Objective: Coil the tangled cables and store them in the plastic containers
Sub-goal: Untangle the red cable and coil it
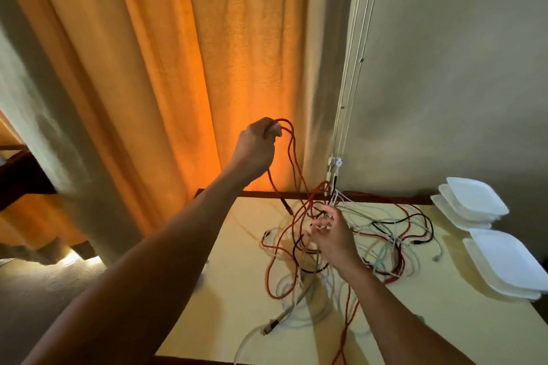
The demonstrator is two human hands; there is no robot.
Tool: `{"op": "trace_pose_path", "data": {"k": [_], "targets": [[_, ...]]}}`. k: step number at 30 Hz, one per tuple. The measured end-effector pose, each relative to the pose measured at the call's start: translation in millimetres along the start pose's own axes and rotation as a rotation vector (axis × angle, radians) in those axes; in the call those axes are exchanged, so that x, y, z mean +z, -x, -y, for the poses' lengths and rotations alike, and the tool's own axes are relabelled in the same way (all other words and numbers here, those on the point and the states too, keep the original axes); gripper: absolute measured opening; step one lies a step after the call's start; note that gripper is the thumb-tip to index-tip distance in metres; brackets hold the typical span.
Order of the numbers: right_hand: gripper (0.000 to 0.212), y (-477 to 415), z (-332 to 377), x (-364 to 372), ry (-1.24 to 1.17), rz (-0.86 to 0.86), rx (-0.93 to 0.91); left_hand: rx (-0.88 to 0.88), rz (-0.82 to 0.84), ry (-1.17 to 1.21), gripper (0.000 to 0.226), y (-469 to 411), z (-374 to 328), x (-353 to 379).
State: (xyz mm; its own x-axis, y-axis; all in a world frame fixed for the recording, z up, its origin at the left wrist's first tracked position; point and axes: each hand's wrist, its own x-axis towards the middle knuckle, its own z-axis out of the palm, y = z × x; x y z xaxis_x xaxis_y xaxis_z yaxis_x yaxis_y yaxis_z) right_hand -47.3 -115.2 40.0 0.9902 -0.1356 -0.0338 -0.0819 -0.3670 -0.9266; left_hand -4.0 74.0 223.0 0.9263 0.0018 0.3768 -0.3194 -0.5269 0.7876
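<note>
The left hand [258, 147] holds a red cable [292, 136] high by the orange curtain [148, 68]. The right hand [333, 237], grip unclear, is in the tangled cables [398, 259] on the yellow worktop [225, 305]. White containers [474, 198] sit right.

place: room in a home | evid: long orange curtain [178, 68] lit from behind | plain painted wall [459, 68] w/ thin white cable duct [353, 68] in corner | small pale-top table [237, 290], dark wood edge | carpet-like floor [44, 290]

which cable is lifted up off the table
The orange cable: the left hand grips its loops raised above the table, while the white cables and black cables lie tangled on it.
</note>
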Motion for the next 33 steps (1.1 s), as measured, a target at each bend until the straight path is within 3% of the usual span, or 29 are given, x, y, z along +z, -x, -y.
{"op": "trace_pose_path", "data": {"k": [3,6,8,11,14,17,19,26,33], "targets": [[0.094,-5,49,-23,0.046,-0.019,-0.201,0.032,0.0,0.068,0.029,-2,-18,-2],[0.104,-24,86,-37,0.241,0.029,-0.242,0.101,-0.002,0.12,0.028,-3,-35,-7],[0.096,-33,101,-39,0.333,0.101,-0.226,0.144,-0.015,0.166,0.027,-2,-47,-12],[0.046,-45,109,-40,0.376,0.171,-0.189,0.192,-0.023,0.23,0.027,-3,-58,-23],[0.017,-54,117,-46,0.148,0.076,-0.184,0.175,-0.042,0.197,0.027,-8,-48,-33],[0.017,-58,131,-62,-0.163,0.028,-0.188,0.053,-0.059,0.14,0.027,-12,-21,-34],[0.017,-61,142,-74,-0.243,0.017,-0.245,-0.043,-0.044,0.103,0.028,-14,1,-28],[0.015,-79,198,-116,-0.165,0.001,-0.484,-0.215,0.06,0.049,0.03,-4,37,-1],[0.018,-67,244,-129,-0.107,0.025,-0.672,-0.102,0.168,0.032,0.02,-1,11,23]]}}
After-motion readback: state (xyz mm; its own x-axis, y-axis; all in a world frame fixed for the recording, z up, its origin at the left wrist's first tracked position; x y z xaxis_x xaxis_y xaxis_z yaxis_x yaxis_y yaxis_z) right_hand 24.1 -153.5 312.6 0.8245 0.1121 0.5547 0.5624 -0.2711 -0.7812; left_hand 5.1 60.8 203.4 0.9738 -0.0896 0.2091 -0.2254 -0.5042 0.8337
